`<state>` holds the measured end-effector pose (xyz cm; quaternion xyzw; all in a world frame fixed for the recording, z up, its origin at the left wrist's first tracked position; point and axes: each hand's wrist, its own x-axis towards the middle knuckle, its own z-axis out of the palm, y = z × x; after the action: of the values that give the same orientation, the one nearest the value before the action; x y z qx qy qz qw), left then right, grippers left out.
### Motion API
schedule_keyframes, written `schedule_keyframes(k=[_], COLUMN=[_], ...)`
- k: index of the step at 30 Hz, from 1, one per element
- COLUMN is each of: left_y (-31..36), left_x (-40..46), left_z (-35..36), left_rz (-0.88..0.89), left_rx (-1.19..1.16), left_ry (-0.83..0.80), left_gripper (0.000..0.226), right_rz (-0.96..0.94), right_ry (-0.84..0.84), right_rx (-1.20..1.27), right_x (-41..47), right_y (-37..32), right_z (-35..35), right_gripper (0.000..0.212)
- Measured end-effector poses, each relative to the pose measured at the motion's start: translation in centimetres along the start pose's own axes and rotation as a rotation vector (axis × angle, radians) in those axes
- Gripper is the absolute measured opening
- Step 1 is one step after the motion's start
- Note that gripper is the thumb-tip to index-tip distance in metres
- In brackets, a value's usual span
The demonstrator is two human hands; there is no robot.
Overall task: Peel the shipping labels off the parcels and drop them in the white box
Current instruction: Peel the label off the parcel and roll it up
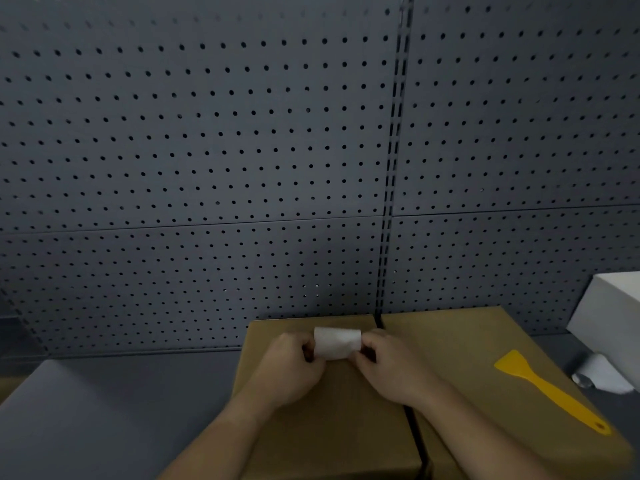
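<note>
Two brown cardboard parcels lie side by side in front of me, the left parcel (332, 427) and the right parcel (460, 344), with a dark gap between them. A white shipping label (336, 342), curled into a loose roll, is held above the far part of the left parcel. My left hand (289, 367) pinches its left end and my right hand (391, 365) pinches its right end. The white box (609, 313) stands at the right edge, only partly in view.
A yellow plastic scraper (550, 393) lies on the right parcel. Crumpled white material and a small shiny object (599, 374) sit below the white box. A grey pegboard wall (207, 150) rises behind. A grey surface (69, 420) spreads to the left.
</note>
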<state>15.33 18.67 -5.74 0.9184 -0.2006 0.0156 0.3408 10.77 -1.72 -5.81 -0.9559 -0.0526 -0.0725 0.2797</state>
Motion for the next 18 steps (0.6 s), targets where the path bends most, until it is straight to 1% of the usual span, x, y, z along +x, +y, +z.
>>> schedule_keyframes(k=[3,6,9,12,16,18], left_y=[-0.6,-0.8,-1.0,-1.0,-1.1,-1.2], left_x=[0.0,-0.5,-0.6,-0.6,-0.7,-0.5], left_z=[0.5,0.7,0.7,0.7,0.9,1.0], left_rz=[0.015,0.028,0.049,0.054,0.077,0.087], left_rx=[0.000,-0.022,-0.030,-0.056,-0.040,-0.018], left_ry=[0.039,0.080,0.094,0.093,0.102,0.110], left_gripper=[0.020,0.020,0.020,0.016,0.013,0.018], right_rz=[0.008,0.001,-0.009,-0.018,-0.023,-0.022], right_ry=[-0.013,-0.036,-0.039,-0.041,-0.038,-0.033], right_rx=[0.059,0.058,0.048,0.014,-0.017,-0.023], right_x=[-0.1,0.0,0.5,0.9,0.8,0.6], right_y=[0.1,0.4,0.5,0.5,0.2,0.0], right_z=[-0.1,-0.1,-0.1,-0.1,-0.1,-0.2], right_gripper=[0.018,0.014,0.022,0.032,0.031,0.030])
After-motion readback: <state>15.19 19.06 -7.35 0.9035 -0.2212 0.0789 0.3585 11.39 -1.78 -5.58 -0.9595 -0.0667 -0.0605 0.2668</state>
